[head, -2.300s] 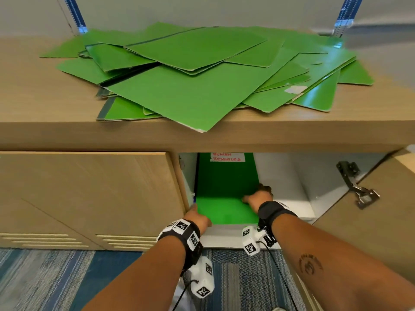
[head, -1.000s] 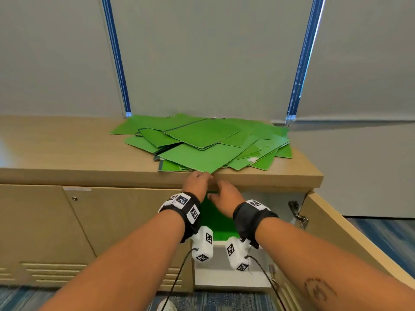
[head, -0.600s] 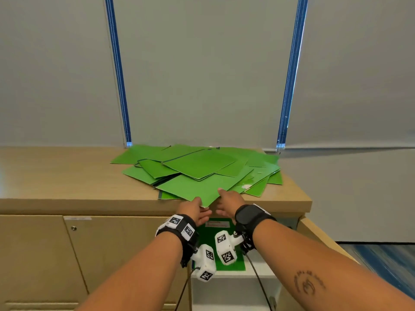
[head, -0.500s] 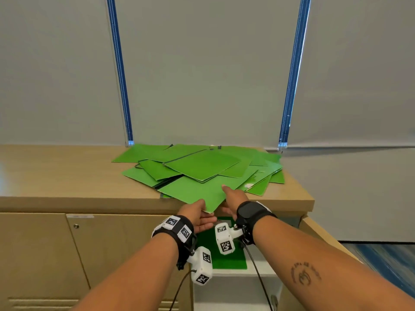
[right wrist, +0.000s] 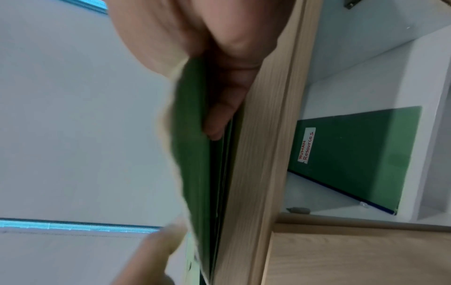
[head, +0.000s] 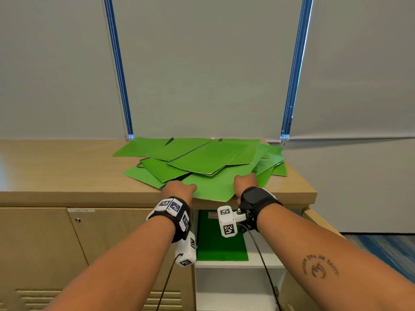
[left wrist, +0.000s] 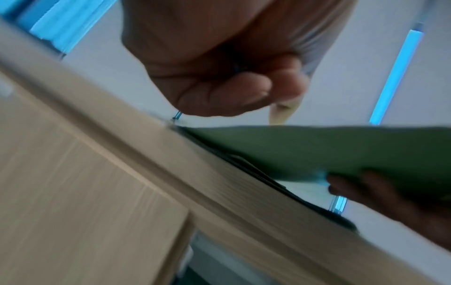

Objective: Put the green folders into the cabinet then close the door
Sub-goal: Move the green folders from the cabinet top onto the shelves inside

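A loose pile of green folders (head: 202, 156) lies on the wooden cabinet top (head: 67, 171). The front folder (head: 213, 189) overhangs the top's front edge. My right hand (head: 246, 181) grips its right part, with fingers (right wrist: 224, 108) under the folder (right wrist: 192, 154) and the palm above it. My left hand (head: 178, 189) sits at the folder's left corner with its fingers (left wrist: 219, 86) curled and nothing in them. One more green folder (head: 221, 241), labelled "HUMAN RESOURCES", lies on the shelf inside the open compartment.
A shut wooden door (head: 112, 243) with a small lock (head: 78, 220) stands left of the open compartment. The open door's edge (head: 318, 221) juts out on the right. A white lower shelf (head: 235, 288) sits below. Blue carpet (head: 381, 248) lies at the right.
Both hands came up from the shelf inside the cabinet to the top's front edge. My right hand took hold of the front folder, and my left hand curled at its left corner.
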### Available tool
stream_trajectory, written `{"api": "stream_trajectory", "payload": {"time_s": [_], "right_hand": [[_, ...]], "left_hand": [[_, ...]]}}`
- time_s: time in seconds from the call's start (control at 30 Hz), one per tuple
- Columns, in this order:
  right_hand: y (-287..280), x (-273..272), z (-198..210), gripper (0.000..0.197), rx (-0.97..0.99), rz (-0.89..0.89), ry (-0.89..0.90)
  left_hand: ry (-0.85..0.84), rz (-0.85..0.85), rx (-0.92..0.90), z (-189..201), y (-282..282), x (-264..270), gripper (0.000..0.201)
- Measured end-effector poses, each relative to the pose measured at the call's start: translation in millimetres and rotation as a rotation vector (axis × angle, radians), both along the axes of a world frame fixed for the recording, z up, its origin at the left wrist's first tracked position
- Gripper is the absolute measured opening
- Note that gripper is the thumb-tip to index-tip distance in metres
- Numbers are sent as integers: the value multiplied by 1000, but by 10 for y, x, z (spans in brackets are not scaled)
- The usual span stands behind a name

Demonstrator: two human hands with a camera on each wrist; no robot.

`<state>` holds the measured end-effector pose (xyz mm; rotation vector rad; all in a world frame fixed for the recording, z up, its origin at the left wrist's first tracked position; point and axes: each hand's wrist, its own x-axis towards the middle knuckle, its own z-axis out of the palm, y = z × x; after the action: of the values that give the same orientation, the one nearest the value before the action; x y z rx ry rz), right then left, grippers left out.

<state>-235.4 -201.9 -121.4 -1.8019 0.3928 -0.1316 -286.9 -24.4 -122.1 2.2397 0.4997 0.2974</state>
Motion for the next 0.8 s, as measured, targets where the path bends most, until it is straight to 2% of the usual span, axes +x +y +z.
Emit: {"api": "stream_trajectory", "payload": {"time_s": [0.03,0.1,0.13,0.2,0.23,0.3,0.37,0.4,0.5,0.57,0.67,0.8], "right_hand": [[-72,-19,8,42,-42,16,-2],[-236,-44,-22,39,-66,29,-17],[-318,-52,-48,35,-79,35,-6],[-474,-44,-125,23,-99,54,34],[-553,-16,-182,27,-87,57,35],[-757,234,-472,47,-10,38,16],[-859,281,-610,50,6,59,36],[-874,228,-610,47,18,72,38],[-795,-187,-329,19,8,121,57],[-819,-265,-269,7,-23,140,51],[-941,-211,-318,16,-4,77,11],[-1073,-192,-381,27,60,-17,-143]], "left_hand": [[-35,-8,155,-1,-3,12,31],[-159,-94,333,-34,-58,16,19],[-192,-181,425,-80,-113,50,26],[-93,-403,590,-168,-266,112,51],[-32,-487,651,-189,-363,160,54],[62,-590,719,-200,-546,236,49],[131,-640,761,-197,-722,293,45],[169,-646,783,-202,-794,331,45],[272,-635,834,-250,-883,480,52],[294,-594,818,-285,-844,597,57],[294,-493,778,-323,-682,749,63],[312,-389,679,-344,-429,863,61]]}}
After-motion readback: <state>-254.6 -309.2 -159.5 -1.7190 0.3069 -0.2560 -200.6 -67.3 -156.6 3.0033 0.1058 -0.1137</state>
